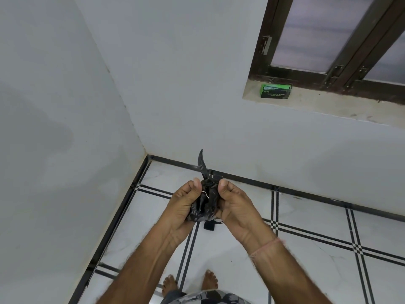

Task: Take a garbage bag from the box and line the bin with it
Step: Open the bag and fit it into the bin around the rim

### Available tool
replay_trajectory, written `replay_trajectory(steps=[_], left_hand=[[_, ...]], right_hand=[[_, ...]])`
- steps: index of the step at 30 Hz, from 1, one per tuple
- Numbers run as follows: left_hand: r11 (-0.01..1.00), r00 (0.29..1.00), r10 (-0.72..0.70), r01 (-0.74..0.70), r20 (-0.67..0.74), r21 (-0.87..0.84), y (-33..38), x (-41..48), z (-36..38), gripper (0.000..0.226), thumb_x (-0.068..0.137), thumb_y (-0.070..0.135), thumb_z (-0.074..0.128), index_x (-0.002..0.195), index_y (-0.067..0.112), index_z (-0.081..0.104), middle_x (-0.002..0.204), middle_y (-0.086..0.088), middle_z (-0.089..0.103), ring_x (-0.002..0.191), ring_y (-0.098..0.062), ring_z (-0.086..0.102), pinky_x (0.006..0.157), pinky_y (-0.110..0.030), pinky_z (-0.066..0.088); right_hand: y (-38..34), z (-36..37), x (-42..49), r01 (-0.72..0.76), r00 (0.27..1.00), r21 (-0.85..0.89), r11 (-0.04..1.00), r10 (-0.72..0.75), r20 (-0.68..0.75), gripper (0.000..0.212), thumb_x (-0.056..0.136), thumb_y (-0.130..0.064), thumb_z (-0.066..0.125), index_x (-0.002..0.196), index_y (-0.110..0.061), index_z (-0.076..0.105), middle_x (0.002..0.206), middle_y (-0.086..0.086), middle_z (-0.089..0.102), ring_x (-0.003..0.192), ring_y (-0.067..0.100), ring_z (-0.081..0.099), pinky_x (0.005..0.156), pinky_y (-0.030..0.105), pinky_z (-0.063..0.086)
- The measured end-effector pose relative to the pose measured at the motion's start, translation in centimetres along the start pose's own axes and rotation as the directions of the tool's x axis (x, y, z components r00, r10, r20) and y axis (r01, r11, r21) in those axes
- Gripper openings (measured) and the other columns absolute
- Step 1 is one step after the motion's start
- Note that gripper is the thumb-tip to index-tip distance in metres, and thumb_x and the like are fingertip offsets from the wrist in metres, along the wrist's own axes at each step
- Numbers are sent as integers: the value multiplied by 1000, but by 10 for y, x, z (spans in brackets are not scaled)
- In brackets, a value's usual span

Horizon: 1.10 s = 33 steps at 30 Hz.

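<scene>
— While both hands meet over the tiled floor (306,238), where is the garbage bag (205,205)?
— Bunched between them: the left hand (182,207) and the right hand (237,208) each pinch its black plastic, thumbs on top, one strip sticking up.
— And the box (275,91)?
— Green, on the window sill (317,104), well apart.

Soft even daylight, faint shadows, wide-angle bending at edges.

Left hand (182,207) and right hand (237,208) close together — grips curled, thumbs up.
</scene>
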<state>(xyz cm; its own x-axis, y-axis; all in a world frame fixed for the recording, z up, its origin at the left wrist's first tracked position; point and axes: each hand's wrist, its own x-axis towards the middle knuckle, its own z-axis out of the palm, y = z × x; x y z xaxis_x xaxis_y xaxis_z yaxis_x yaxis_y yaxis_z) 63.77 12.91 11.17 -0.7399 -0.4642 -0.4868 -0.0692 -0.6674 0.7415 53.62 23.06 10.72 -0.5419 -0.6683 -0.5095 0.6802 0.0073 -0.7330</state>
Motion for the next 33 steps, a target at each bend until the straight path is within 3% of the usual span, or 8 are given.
replay_trajectory(steps=[3, 6, 11, 17, 20, 25, 29, 33], left_hand=[[999, 1000, 22, -22, 3, -30, -5, 4, -5, 64, 91, 39, 61, 129, -12, 59, 115, -26, 72, 89, -27, 74, 72, -38, 62], [999, 1000, 27, -27, -6, 39, -8, 7, -12, 48, 91, 35, 64, 113, -8, 62, 107, -27, 68, 78, -26, 71, 62, -34, 60], [977, 999, 41, -39, -6, 210, -5, 8, -13, 48, 87, 44, 72, 116, 5, 71, 108, -19, 76, 90, -24, 73, 67, -31, 60], [986, 991, 76, -58, -108, 157, -3, 13, -11, 22, 88, 29, 76, 77, 10, 73, 84, -19, 69, 70, -26, 67, 64, -31, 61], [998, 993, 18, -11, -118, 59, -6, 16, -15, 29, 86, 32, 74, 91, 4, 69, 92, -18, 73, 76, -25, 70, 71, -33, 61], [988, 993, -66, 51, -98, -147, -3, 17, -29, 46, 97, 35, 60, 131, 5, 67, 126, -18, 73, 112, -29, 70, 88, -40, 62], [943, 974, -115, 46, -195, -330, -2, 22, -48, 35, 99, 36, 55, 112, 4, 65, 95, -13, 78, 81, -21, 77, 68, -35, 66], [954, 945, -160, 74, -284, -291, 2, 27, -59, 45, 108, 39, 41, 91, 2, 61, 60, -9, 73, 43, -14, 66, 42, -19, 53]], right_hand=[[1, -1, 6, -26, 999, -29, 999, 25, -45, 39, 108, -27, 51, 130, 4, 60, 112, 17, 76, 95, 28, 73, 89, 52, 60], [2, -3, 10, -21, 997, -94, 995, 14, -81, 38, 108, -29, 51, 123, 4, 62, 115, 18, 77, 100, 32, 70, 100, 61, 54], [6, -7, 12, 107, 987, -298, 949, -137, -82, 27, 105, -27, 60, 102, 0, 64, 88, 10, 74, 82, 25, 66, 71, 36, 56], [11, -4, 15, 121, 989, -267, 956, -140, -52, 28, 104, -21, 62, 103, 8, 61, 92, 15, 71, 83, 25, 65, 64, 26, 57], [9, -2, 14, 63, 995, -155, 986, -75, -70, 14, 104, -16, 60, 96, -5, 64, 89, 12, 73, 78, 21, 68, 60, 25, 59], [3, -13, 21, -11, 987, 52, 999, 20, -162, 23, 107, -17, 55, 85, -11, 61, 81, 6, 74, 77, 21, 68, 62, 30, 60], [-9, -31, 26, -91, 954, 212, 973, 146, -261, 27, 108, -19, 51, 88, -9, 66, 74, 11, 78, 86, 31, 68, 82, 51, 55], [-12, -40, 32, -152, 924, 189, 970, 208, -322, 32, 110, -23, 47, 100, -3, 70, 82, 15, 78, 85, 31, 67, 88, 59, 52]])
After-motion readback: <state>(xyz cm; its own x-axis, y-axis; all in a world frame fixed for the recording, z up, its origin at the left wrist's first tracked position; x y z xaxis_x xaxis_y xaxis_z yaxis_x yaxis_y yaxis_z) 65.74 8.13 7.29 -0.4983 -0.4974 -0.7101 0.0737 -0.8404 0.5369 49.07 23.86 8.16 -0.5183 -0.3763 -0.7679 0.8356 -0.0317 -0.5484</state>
